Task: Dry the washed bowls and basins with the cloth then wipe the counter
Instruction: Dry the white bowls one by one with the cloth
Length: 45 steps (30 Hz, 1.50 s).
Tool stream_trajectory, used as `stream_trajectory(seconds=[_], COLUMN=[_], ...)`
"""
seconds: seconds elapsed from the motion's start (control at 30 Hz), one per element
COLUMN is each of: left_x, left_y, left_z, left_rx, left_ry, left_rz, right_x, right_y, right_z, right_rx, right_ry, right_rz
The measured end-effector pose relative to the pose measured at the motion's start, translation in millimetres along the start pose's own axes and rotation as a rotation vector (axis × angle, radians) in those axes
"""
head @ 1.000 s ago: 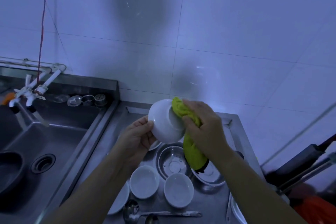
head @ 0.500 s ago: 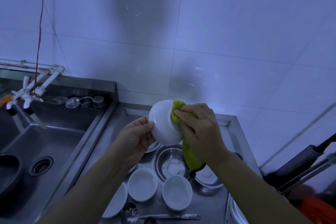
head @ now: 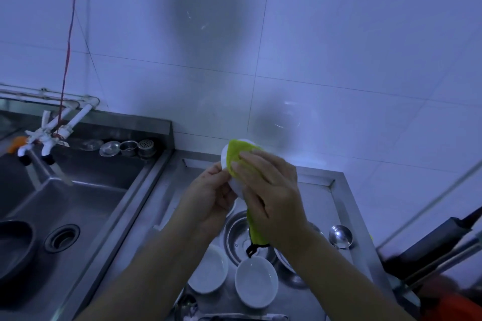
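My left hand [head: 208, 190] grips a small white bowl [head: 236, 186] held up on its side above the steel counter [head: 339, 206]. Most of the bowl is hidden by a yellow-green cloth [head: 238, 157], which my right hand [head: 271, 198] presses over it, fingers spread flat. The cloth's tail hangs below my right wrist, ending in a black loop. Two white bowls [head: 255, 284] [head: 208, 268] sit upright on the counter below, beside a steel basin [head: 236, 234].
A steel sink [head: 78, 203] with a drain lies to the left, white taps [head: 49, 135] above it and strainer parts [head: 127, 147] on its ledge. A ladle [head: 340, 236] rests at the counter's right. Dark handles [head: 443, 237] jut in at far right.
My right hand has slid the cloth from the bowl's rim across its outer side, covering most of it. My left hand has turned the bowl slightly.
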<state>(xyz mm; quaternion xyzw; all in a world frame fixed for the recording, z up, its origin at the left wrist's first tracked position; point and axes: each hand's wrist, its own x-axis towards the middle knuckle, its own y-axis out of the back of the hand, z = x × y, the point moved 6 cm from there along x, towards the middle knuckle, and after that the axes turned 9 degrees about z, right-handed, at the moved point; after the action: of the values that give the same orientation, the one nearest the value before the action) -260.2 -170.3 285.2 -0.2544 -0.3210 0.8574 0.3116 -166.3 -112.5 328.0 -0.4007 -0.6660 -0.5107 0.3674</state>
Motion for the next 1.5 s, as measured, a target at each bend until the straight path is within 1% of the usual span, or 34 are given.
stream_trajectory(seconds=[0.1,0.17,0.23,0.33,0.4,0.43,0.53,0.57,0.63,0.77,0.87,0.93,1.0,1.07,1.13,1.2,1.27,1.33,1.43,1.47,1.5], left_x=[3.8,3.9,2.0,-1.1,-2.7,-3.2,-7.4,-8.3,-8.7,-9.8,-8.1,-6.6,-4.8,-4.6,-5.5,-6.3,-6.7,-5.4,-5.3,-5.6,-5.5], left_y=[2.7,5.2,3.9,-0.5,-4.1,-6.2,-9.7,-9.1,-8.3,-9.8,-5.6,0.5,7.8,10.7,11.4,12.2,11.4,9.4,3.9,1.5,-2.2], left_z=[-0.5,-2.2,-3.5,-9.5,-16.0,-19.4,-25.0,-25.2,-24.3,-21.9,-21.1,-19.3,-15.3,-9.0,-4.8,-4.0,-5.9,-11.8,-30.3,-36.6,-46.3], left_rx=[-0.165,-0.269,-0.339,-0.384,-0.408,-0.420,-0.418,-0.423,-0.445,-0.484,-0.475,-0.406,-0.306,-0.184,-0.037,0.159,0.350,0.499,0.651,0.665,0.687], left_ry=[0.082,0.140,0.170,0.181,0.202,0.225,0.310,0.318,0.307,0.291,0.285,0.248,0.183,0.095,0.009,-0.062,-0.117,-0.153,-0.150,-0.138,-0.129], left_rz=[0.093,0.143,0.158,0.183,0.173,0.160,0.117,0.114,0.104,0.075,0.058,0.038,0.010,-0.048,-0.101,-0.134,-0.152,-0.160,-0.163,-0.162,-0.167], right_x=[-20.7,-26.1,-22.7,-11.1,-4.5,-2.8,-6.2,-9.1,-15.0,-22.1,-25.1,-25.1,-26.3,-25.7,-21.6,-14.9,-6.3,1.7,4.9,3.2,-2.3], right_y=[0.2,5.0,10.1,14.7,12.2,9.0,2.5,3.3,8.3,15.9,17.3,18.1,17.4,14.9,13.2,13.9,16.6,18.0,16.5,17.4,22.7], right_z=[-6.3,-1.7,7.0,18.6,15.3,10.7,-1.9,-2.2,2.6,14.3,26.0,37.7,50.5,62.9,69.8,72.1,70.6,63.8,48.3,48.6,55.1], right_rx=[-0.082,-0.095,-0.052,0.040,0.009,-0.024,-0.110,-0.117,-0.101,0.027,0.151,0.264,0.411,0.521,0.524,0.487,0.442,0.339,0.094,0.048,0.032], right_ry=[0.175,0.218,0.189,0.022,-0.034,-0.016,0.128,0.163,0.170,0.034,-0.175,-0.375,-0.592,-0.779,-0.833,-0.804,-0.749,-0.623,-0.331,-0.276,-0.277], right_rz=[0.017,0.059,0.101,0.167,0.181,0.165,0.090,0.084,0.116,0.247,0.331,0.371,0.373,0.312,0.189,0.093,0.032,-0.055,-0.230,-0.269,-0.296])
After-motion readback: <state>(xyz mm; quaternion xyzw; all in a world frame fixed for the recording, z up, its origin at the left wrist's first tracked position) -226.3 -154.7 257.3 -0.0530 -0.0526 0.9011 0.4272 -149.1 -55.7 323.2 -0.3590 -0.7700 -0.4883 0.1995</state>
